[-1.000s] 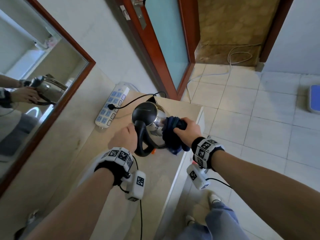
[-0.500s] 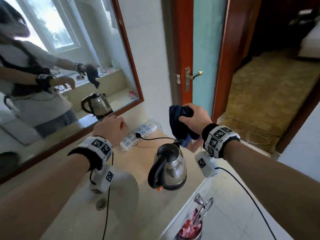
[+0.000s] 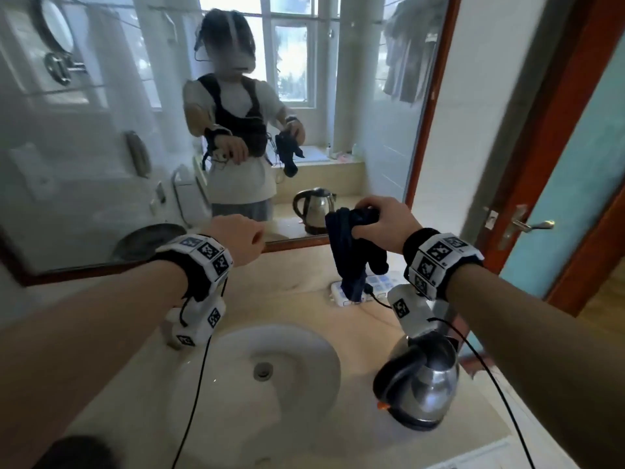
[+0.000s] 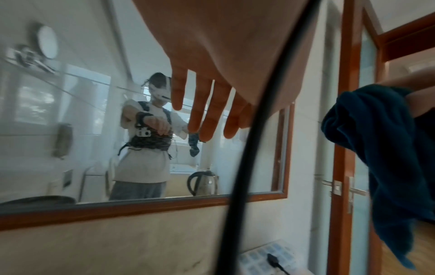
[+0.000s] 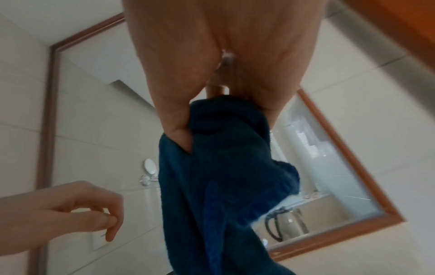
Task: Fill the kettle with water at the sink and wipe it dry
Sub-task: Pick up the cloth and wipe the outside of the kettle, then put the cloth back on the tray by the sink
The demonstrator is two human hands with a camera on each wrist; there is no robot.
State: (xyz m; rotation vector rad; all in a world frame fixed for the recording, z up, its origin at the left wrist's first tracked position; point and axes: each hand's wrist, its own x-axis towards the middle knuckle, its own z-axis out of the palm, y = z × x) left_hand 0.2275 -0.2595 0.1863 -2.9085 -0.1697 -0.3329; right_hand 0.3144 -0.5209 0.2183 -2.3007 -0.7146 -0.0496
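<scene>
The steel kettle (image 3: 422,384) with its black handle stands upright on the counter, right of the white sink basin (image 3: 304,360). No hand touches it. My right hand (image 3: 378,221) is raised above the counter and grips a dark blue cloth (image 3: 351,262), which hangs down from my fist (image 5: 219,167); the cloth (image 4: 388,148) also shows in the left wrist view. My left hand (image 3: 240,236) hovers over the basin's far rim, holding nothing, its fingers (image 4: 202,111) relaxed and nearly straight.
A wood-framed mirror (image 3: 203,137) covers the wall behind the counter and reflects me and the kettle. A white power strip (image 3: 378,286) with a black plug lies at the back. A red-framed door (image 3: 558,198) stands to the right. Wrist-camera cables hang over the basin.
My left hand let go of the kettle handle and rose. My right hand lifted the cloth off the kettle's side. My view swung from the floor up to the mirror and sink.
</scene>
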